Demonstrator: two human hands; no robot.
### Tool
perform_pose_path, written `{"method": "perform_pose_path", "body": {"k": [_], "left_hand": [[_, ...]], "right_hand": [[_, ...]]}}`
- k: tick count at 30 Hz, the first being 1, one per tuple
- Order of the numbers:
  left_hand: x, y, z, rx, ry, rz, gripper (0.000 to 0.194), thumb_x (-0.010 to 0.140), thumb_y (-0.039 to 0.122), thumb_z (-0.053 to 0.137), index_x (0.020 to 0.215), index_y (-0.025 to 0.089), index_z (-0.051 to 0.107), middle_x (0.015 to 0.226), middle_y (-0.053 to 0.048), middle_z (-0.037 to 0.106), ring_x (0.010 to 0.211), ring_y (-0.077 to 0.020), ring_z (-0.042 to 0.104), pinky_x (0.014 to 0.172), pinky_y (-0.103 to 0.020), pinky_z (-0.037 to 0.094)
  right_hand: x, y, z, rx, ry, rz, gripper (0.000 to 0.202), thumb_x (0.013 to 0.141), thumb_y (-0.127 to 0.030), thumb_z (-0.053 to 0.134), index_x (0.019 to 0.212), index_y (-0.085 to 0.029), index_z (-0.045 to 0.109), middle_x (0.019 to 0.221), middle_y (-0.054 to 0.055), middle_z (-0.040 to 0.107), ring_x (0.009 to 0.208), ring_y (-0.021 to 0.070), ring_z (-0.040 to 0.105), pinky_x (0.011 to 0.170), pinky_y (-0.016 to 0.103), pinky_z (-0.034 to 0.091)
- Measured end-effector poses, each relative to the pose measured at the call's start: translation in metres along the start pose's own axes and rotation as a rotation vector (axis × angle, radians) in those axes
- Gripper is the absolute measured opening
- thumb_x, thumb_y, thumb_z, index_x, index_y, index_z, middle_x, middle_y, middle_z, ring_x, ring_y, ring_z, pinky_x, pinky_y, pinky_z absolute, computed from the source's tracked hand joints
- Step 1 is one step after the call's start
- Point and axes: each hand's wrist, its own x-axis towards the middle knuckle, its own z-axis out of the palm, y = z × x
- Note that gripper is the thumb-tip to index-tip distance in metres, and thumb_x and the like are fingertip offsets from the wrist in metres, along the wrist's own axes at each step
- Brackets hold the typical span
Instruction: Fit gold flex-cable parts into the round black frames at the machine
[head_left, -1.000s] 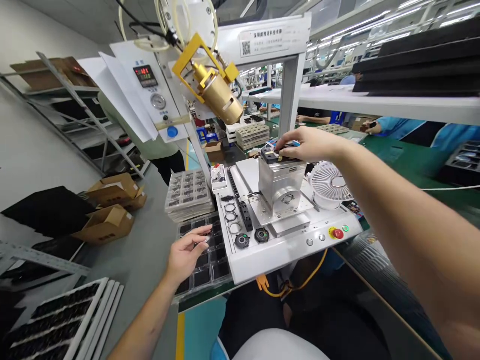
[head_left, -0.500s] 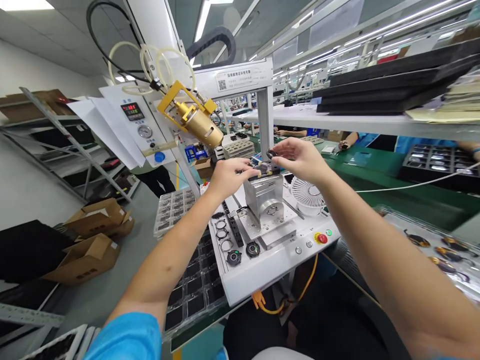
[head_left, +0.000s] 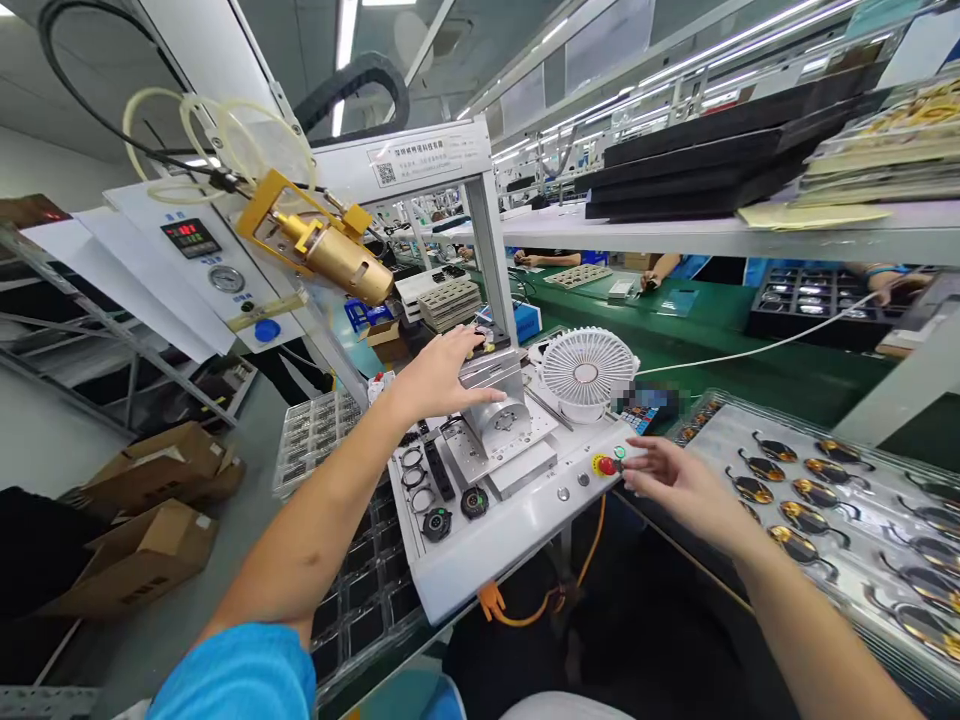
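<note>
Left hand, fingers apart, spans the silver metal block on the white machine base; light, even support suits it. Right hand, grip indeterminable, should clear the red round button.

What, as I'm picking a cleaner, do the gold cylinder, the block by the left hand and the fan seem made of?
The gold cylinder looks like satin metal: soft highlights run along it; brass or coated aluminium, I can't tell. The block seems bare metal, silvery with bright edges. The fan is probably plastic: white, with thin ribs.
</note>
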Motion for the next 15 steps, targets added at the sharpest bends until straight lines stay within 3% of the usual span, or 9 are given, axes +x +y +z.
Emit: {"method": "perform_pose_path", "body": {"k": [2, 5, 9, 12, 13, 15], "left_hand": [[0.003, 0.001, -0.002, 0.005, -0.018, -0.035, 0.101, 0.077, 0.072, 0.072, 0.151, 0.008, 0.047, 0.165, -0.023, 0.037, 0.154, -0.0382, 0.033, 0.127, -0.051, 0.027], [0.003, -0.001, -0.004, -0.049, -0.002, -0.039, 0.092, 0.084, 0.075, 0.061, 0.15, 0.011, 0.049, 0.165, -0.021, 0.038, 0.156, -0.0367, 0.03, 0.127, -0.054, 0.025], [-0.034, 0.006, 0.012, -0.167, 0.284, 0.031, 0.074, 0.092, 0.071, 0.054, 0.145, 0.019, 0.054, 0.161, -0.017, 0.046, 0.154, -0.0353, 0.035, 0.126, -0.06, 0.025], [-0.087, 0.021, 0.048, -0.388, 0.464, 0.066, 0.053, 0.093, 0.061, 0.061, 0.129, 0.022, 0.067, 0.148, -0.015, 0.06, 0.141, -0.0327, 0.053, 0.12, -0.055, 0.038], [-0.105, 0.028, 0.065, -0.504, 0.463, 0.065, 0.048, 0.093, 0.058, 0.063, 0.124, 0.022, 0.069, 0.142, -0.015, 0.065, 0.135, -0.0323, 0.059, 0.117, -0.053, 0.042], [-0.138, 0.045, 0.104, -0.727, 0.355, -0.001, 0.042, 0.092, 0.052, 0.068, 0.12, 0.021, 0.072, 0.13, -0.016, 0.071, 0.126, -0.0327, 0.064, 0.111, -0.05, 0.049]], "right_hand": [[0.003, 0.027, 0.011, -0.187, -0.035, 0.108, 0.071, 0.084, -0.037, 0.067, 0.146, -0.011, 0.043, 0.095, 0.009, 0.074, 0.085, 0.0274, 0.072, 0.08, 0.04, 0.057], [0.006, 0.049, 0.03, -0.485, -0.093, 0.125, 0.085, 0.086, -0.027, 0.063, 0.16, -0.007, 0.026, 0.088, 0.007, 0.074, 0.087, 0.0282, 0.071, 0.083, 0.038, 0.051], [0.004, 0.056, 0.047, -0.651, -0.059, 0.109, 0.092, 0.088, -0.027, 0.063, 0.164, -0.008, 0.017, 0.097, 0.01, 0.074, 0.095, 0.0318, 0.071, 0.085, 0.037, 0.048], [0.006, 0.058, 0.048, -0.611, -0.035, 0.096, 0.098, 0.086, -0.026, 0.065, 0.165, -0.008, 0.01, 0.101, 0.01, 0.074, 0.094, 0.0309, 0.071, 0.083, 0.036, 0.048], [0.007, 0.058, 0.046, -0.591, -0.028, 0.088, 0.099, 0.085, -0.025, 0.066, 0.164, -0.007, 0.01, 0.101, 0.011, 0.073, 0.093, 0.03, 0.071, 0.083, 0.035, 0.049], [0.009, 0.057, 0.041, -0.559, -0.017, 0.072, 0.097, 0.083, -0.022, 0.067, 0.163, -0.008, 0.015, 0.099, 0.01, 0.073, 0.091, 0.0282, 0.071, 0.082, 0.035, 0.049]]}}
